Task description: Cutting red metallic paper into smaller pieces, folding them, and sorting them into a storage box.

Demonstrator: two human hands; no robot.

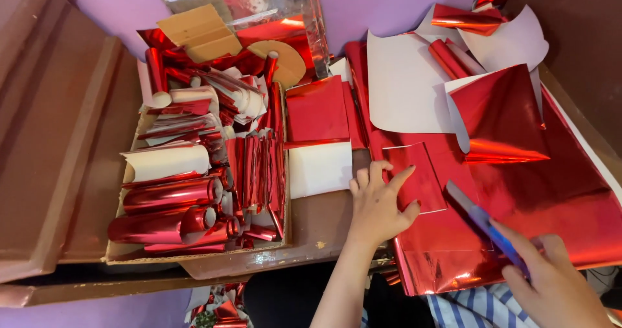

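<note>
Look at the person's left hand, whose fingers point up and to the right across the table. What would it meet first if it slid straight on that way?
Probably the small red foil piece: the left hand already has its fingertips at that piece's edge. Beyond it lies the large red foil sheet.

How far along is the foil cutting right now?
Done: the cardboard box is packed with rolled and cut red foil pieces. In hand: the left hand presses a small cut piece flat while the right hand holds blue scissors. Left: the large red foil sheet remains mostly uncut.
</note>
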